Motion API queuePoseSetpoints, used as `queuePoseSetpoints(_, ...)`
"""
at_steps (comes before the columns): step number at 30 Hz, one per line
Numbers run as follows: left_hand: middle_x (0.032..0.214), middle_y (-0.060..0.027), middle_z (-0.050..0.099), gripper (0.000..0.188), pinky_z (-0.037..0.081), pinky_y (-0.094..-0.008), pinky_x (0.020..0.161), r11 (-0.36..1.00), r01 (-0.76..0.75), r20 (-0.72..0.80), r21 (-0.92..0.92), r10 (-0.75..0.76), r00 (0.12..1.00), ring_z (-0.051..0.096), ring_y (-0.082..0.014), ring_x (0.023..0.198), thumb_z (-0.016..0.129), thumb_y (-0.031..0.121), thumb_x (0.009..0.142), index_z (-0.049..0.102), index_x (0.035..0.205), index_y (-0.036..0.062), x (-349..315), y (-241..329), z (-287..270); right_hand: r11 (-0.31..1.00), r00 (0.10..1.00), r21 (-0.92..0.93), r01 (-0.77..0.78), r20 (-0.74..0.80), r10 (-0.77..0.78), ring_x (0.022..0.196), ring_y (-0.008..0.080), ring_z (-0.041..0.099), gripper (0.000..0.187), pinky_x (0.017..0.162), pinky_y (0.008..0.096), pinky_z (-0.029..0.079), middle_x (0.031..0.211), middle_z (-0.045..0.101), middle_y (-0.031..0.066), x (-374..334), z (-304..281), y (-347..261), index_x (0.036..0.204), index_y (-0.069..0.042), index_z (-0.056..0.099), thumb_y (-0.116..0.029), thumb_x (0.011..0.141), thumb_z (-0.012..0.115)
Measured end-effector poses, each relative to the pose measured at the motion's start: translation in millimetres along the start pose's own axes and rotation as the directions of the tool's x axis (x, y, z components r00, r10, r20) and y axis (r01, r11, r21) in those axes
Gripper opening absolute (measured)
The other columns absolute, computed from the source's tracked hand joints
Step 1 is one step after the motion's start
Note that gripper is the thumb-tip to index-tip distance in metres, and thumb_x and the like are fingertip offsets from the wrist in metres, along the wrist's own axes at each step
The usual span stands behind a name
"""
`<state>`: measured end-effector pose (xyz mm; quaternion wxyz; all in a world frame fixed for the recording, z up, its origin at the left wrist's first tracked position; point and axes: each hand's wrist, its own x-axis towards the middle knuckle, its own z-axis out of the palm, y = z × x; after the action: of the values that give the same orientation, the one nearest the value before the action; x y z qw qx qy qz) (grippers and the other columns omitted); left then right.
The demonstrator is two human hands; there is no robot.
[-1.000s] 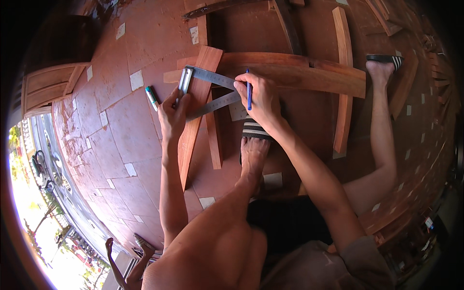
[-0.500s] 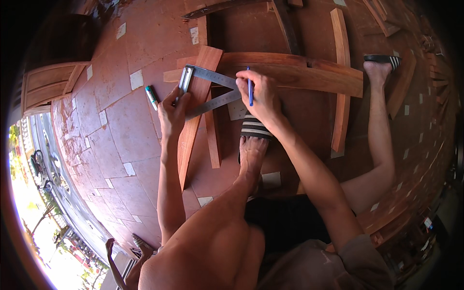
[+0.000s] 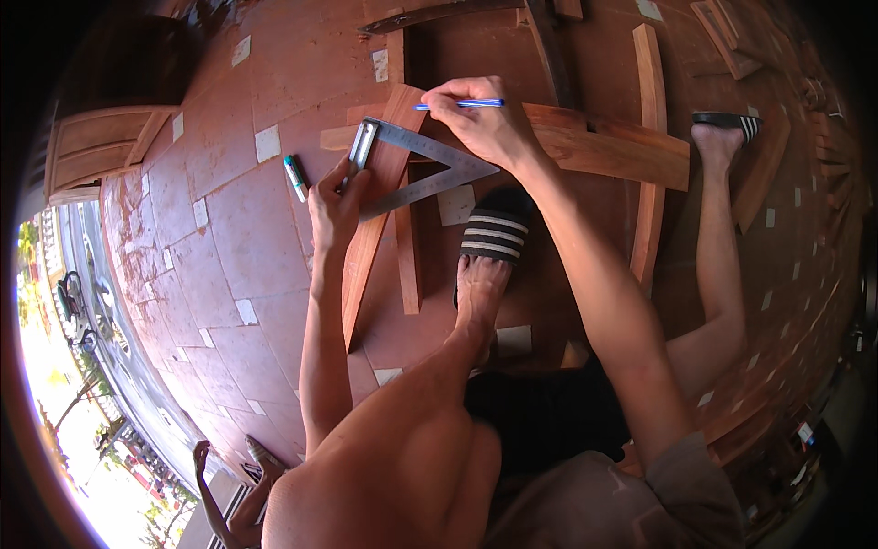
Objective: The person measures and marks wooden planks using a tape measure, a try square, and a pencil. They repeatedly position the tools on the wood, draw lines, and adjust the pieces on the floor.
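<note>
My left hand (image 3: 335, 203) is closed around the stock of a metal angle square (image 3: 426, 187), pressing it to the left edge of a reddish wooden board (image 3: 366, 261). The square's two ruled blades lie across the board and meet in a point to its right. In my right hand (image 3: 494, 128) a blue pen (image 3: 483, 102) is pinched. It lies nearly level, its left end over the board's far end, just beyond the upper blade. Whether that end touches the wood I cannot tell.
A green-capped marker (image 3: 295, 178) lies on the tiled floor left of my left hand. Crossing planks (image 3: 622, 156) lie to the right, with another long piece (image 3: 649, 82) beyond. My sandalled foot (image 3: 485, 274) is close below the square. A wooden furniture piece (image 3: 101, 151) stands far left.
My right hand has moved up from the square's tip toward the board's far end. The pen has turned from upright to nearly level. My left hand still holds the square on the board.
</note>
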<state>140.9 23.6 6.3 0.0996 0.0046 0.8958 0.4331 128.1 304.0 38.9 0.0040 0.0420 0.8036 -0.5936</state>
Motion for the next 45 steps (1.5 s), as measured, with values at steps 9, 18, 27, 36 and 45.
queuePoseSetpoints(9,0.097,-0.0091,0.076,0.046,0.055,-0.0317,0.081,0.999,0.017,0.006,-0.034,-0.017,1.000,0.064,-0.0087,0.089,0.075,0.018,0.097,0.071,0.138,-0.0006,-2.6,3.6,0.5,0.984,0.986,-0.076,0.158,0.060,-0.154,0.083,0.0305,0.079,0.020,0.080,0.0377,0.062,0.090,0.081,0.0143,21.4,22.1,-10.1,0.096,-0.008,0.085,-0.025,0.090,0.078)
queuePoseSetpoints(18,0.096,-0.0136,0.075,0.046,0.055,-0.0340,0.081,0.999,-0.027,-0.024,-0.023,0.026,0.999,0.066,-0.0114,0.088,0.077,0.019,0.095,0.072,0.137,0.0000,-0.8,-0.5,2.4,0.906,0.954,-0.298,0.300,0.083,-0.289,0.084,0.0361,0.077,0.012,0.079,0.0440,0.062,0.088,0.079,0.0183,1.9,19.4,-20.6,0.089,-0.004,0.083,-0.015,0.089,0.077)
queuePoseSetpoints(27,0.081,-0.0032,0.070,0.044,0.051,-0.0297,0.068,0.999,-0.036,-0.002,0.024,0.036,0.999,0.060,-0.0057,0.078,0.076,0.023,0.099,0.072,0.134,-0.0037,0.1,-1.9,0.2,0.914,0.975,-0.341,0.218,0.031,-0.221,0.087,0.0400,0.077,0.017,0.075,0.0503,0.061,0.090,0.077,0.0243,-1.5,-19.3,-34.8,0.093,-0.004,0.080,-0.019,0.098,0.073)
queuePoseSetpoints(36,0.086,-0.0005,0.066,0.029,0.049,-0.0266,0.068,0.875,0.253,0.135,-0.413,-0.216,0.967,0.059,-0.0082,0.075,0.066,0.019,0.108,0.072,0.127,-0.0032,-40.9,10.8,-83.4,0.797,0.924,-0.589,0.136,0.366,0.112,0.126,0.0449,0.067,0.067,0.108,0.0512,0.053,0.131,0.071,0.0292,71.3,-7.9,-8.4,0.138,0.005,0.066,-0.046,0.096,0.078)
queuePoseSetpoints(45,0.114,-0.0035,0.063,0.035,0.051,-0.0247,0.089,0.832,0.076,-0.162,-0.550,-0.195,0.967,0.061,-0.0104,0.095,0.066,0.000,0.103,0.066,0.137,-0.0086,-77.9,34.6,-102.2,0.827,0.810,-0.356,0.435,0.556,-0.187,0.108,0.0355,0.072,0.048,0.093,0.0452,0.056,0.106,0.077,0.0159,98.1,3.0,-1.2,0.124,-0.012,0.078,-0.009,0.077,0.087)
